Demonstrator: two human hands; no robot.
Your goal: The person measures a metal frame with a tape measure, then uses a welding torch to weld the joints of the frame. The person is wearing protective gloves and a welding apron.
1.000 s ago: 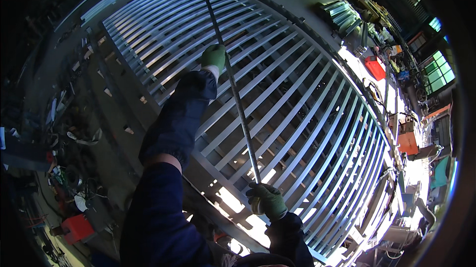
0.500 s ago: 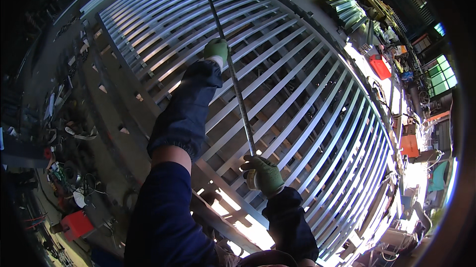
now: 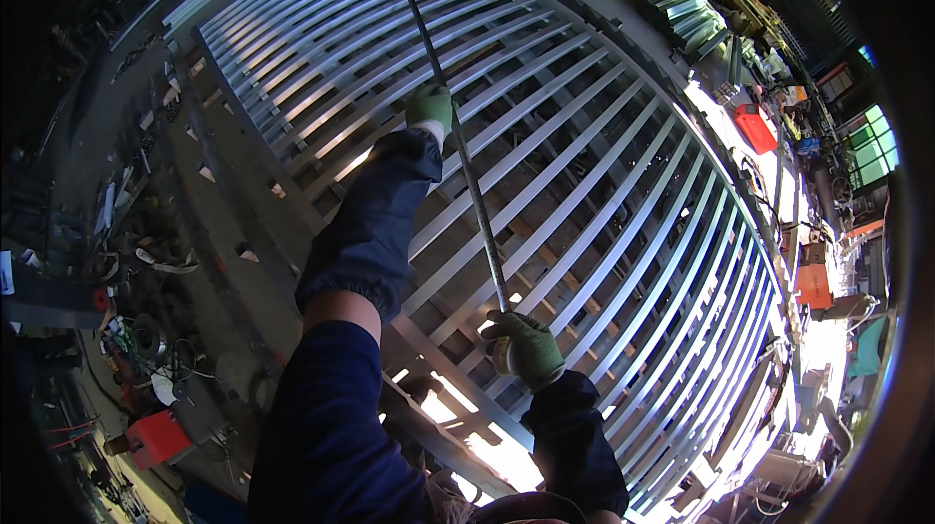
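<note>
Beyond the picture's top edge the long metal rod [image 3: 477, 198] is cut off; its near end disappears inside the right hand [image 3: 531, 349], closed around it near the slatted metal frame's [image 3: 438, 358] near edge. Gaps separate the slats. Arm outstretched, the left hand [image 3: 430, 107] grips the rod farther in, fingers partly hidden.

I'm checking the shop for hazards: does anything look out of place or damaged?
Nothing clearly damaged on the slats or the long rod. The floor at left looks untidy, though: loose bits and cables lie jumbled near the red box.
</note>
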